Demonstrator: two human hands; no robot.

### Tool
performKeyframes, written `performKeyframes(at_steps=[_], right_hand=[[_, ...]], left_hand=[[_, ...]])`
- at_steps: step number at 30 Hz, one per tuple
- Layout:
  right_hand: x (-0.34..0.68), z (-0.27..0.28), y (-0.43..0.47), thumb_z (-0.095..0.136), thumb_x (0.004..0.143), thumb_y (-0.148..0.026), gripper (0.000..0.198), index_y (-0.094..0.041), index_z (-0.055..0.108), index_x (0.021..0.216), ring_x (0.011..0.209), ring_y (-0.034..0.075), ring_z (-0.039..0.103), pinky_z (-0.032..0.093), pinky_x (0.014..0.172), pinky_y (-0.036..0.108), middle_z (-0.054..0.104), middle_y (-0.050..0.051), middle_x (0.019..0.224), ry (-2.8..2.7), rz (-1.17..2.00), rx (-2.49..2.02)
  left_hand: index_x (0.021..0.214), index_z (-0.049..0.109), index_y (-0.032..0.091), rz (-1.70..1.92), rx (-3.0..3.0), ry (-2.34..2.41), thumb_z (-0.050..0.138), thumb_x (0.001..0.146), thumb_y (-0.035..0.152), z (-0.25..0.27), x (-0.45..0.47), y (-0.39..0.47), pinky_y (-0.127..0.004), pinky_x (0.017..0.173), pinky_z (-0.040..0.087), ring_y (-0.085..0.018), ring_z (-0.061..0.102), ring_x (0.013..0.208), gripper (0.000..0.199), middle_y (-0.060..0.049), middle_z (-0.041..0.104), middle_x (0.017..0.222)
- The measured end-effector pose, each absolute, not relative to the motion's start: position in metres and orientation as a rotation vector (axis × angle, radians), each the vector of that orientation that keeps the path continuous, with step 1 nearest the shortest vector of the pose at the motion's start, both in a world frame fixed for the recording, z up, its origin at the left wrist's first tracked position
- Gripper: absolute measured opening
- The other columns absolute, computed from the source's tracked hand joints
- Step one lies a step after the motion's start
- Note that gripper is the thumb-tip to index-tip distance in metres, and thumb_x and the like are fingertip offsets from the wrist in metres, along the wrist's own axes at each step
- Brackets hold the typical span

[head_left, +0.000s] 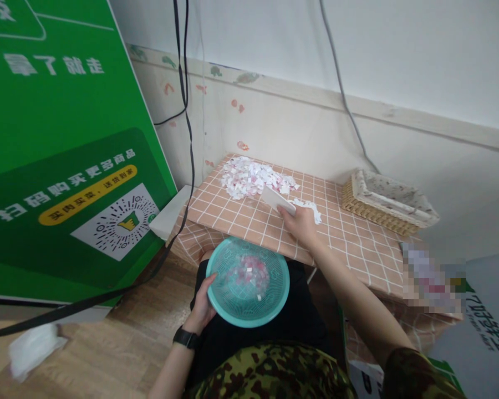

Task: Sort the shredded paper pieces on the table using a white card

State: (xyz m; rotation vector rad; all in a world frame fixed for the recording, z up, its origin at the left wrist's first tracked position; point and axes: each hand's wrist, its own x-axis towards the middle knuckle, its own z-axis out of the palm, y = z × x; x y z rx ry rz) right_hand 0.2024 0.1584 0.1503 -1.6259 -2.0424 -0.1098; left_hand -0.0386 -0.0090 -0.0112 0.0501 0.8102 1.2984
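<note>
My left hand [204, 303] grips the rim of a turquoise plastic strainer basket [228, 302], which rests on my lap. Inside it lie pink and white paper scraps [253, 272], blurred. Over the table, my right hand [300, 223] holds a flat white card [278, 200] between thumb and fingers, tilted on its edge. Just behind the card spreads a large heap of white and pink paper scraps [249, 176]. A smaller bunch of white scraps [311, 208] lies right beside the right hand, partly hidden by it.
The table wears a brown checked cloth [237, 216]. A cloth-lined wicker basket [378, 202] stands at its right rear. Black cables [190, 138] hang at left, before a green printed panel [58, 138]. On the floor lies a white plastic bag [35, 349]. A wall closes the back.
</note>
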Motion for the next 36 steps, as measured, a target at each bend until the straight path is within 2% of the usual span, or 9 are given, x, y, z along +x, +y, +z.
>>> performKeyframes(at_steps=[4,6,9,11,15,21,27,32,36], right_hand=[[0.198,0.15,0.154,0.039,0.089,-0.042,0.04,-0.016,0.067,0.078,0.062,0.02,0.06,0.034,0.056,0.027,0.067,0.009,0.067,-2.088,-0.148,-1.658],[0.193,0.148,0.149,0.038,0.09,-0.037,0.036,-0.017,0.067,0.091,0.067,0.02,0.062,0.037,0.06,0.026,0.069,0.009,0.073,-2.184,-0.126,-1.63],[0.185,0.145,0.143,0.038,0.088,-0.025,0.034,-0.022,0.059,0.115,0.076,0.019,0.063,0.04,0.065,0.026,0.07,0.007,0.093,-2.316,-0.128,-1.605],[0.182,0.144,0.139,0.043,0.083,-0.02,0.038,-0.022,0.054,0.119,0.082,0.02,0.063,0.04,0.066,0.027,0.067,0.008,0.104,-2.393,-0.195,-1.613],[0.183,0.144,0.135,0.046,0.078,-0.016,0.032,-0.016,0.058,0.108,0.077,0.022,0.063,0.038,0.063,0.028,0.067,0.012,0.099,-2.409,-0.375,-1.72],[0.21,0.144,0.139,0.041,0.083,-0.019,0.022,-0.015,0.062,0.092,0.067,0.022,0.061,0.035,0.059,0.029,0.068,0.011,0.081,-2.188,-0.46,-1.873],[0.22,0.148,0.142,0.036,0.089,-0.041,0.04,-0.017,0.065,0.076,0.061,0.02,0.059,0.032,0.056,0.028,0.065,0.009,0.066,-1.97,-0.257,-1.759],[0.209,0.145,0.145,0.041,0.086,-0.044,0.038,-0.018,0.065,0.071,0.057,0.018,0.056,0.031,0.053,0.027,0.064,0.006,0.062,-2.035,-0.063,-1.634],[0.2,0.142,0.145,0.043,0.085,-0.045,0.039,-0.017,0.064,0.067,0.056,0.018,0.056,0.032,0.052,0.027,0.063,0.007,0.06,-1.966,0.013,-1.682]], left_hand=[[0.095,0.068,0.011,1.302,0.053,0.814,0.062,0.074,0.026,-0.009,-0.038,-0.009,-0.041,0.086,0.049,-0.03,0.066,0.093,0.026,-0.012,0.074,0.089],[0.095,0.068,0.01,1.297,0.052,0.809,0.063,0.074,0.026,-0.009,-0.038,-0.009,-0.043,0.087,0.049,-0.03,0.065,0.093,0.027,-0.012,0.074,0.088],[0.094,0.068,0.011,1.302,0.043,0.823,0.064,0.072,0.026,-0.009,-0.038,-0.009,-0.044,0.086,0.049,-0.031,0.066,0.092,0.027,-0.012,0.074,0.087],[0.093,0.068,0.011,1.316,0.04,0.833,0.065,0.071,0.025,-0.009,-0.038,-0.009,-0.044,0.086,0.049,-0.03,0.066,0.091,0.026,-0.012,0.074,0.085],[0.094,0.068,0.011,1.311,0.054,0.819,0.065,0.071,0.027,-0.01,-0.038,-0.009,-0.044,0.086,0.049,-0.03,0.066,0.09,0.028,-0.011,0.074,0.085],[0.092,0.068,0.01,1.321,0.051,0.812,0.065,0.072,0.026,-0.01,-0.037,-0.009,-0.042,0.086,0.049,-0.03,0.066,0.091,0.026,-0.011,0.074,0.084],[0.09,0.069,0.012,1.327,0.053,0.804,0.064,0.073,0.024,-0.007,-0.037,-0.009,-0.042,0.086,0.049,-0.029,0.066,0.091,0.022,-0.01,0.075,0.085],[0.098,0.067,0.012,1.32,0.05,0.797,0.064,0.073,0.026,-0.008,-0.038,-0.01,-0.042,0.085,0.049,-0.028,0.067,0.09,0.029,-0.011,0.074,0.09],[0.092,0.068,0.011,1.329,0.061,0.809,0.063,0.074,0.025,-0.01,-0.038,-0.009,-0.039,0.085,0.049,-0.027,0.067,0.087,0.023,-0.01,0.074,0.086]])
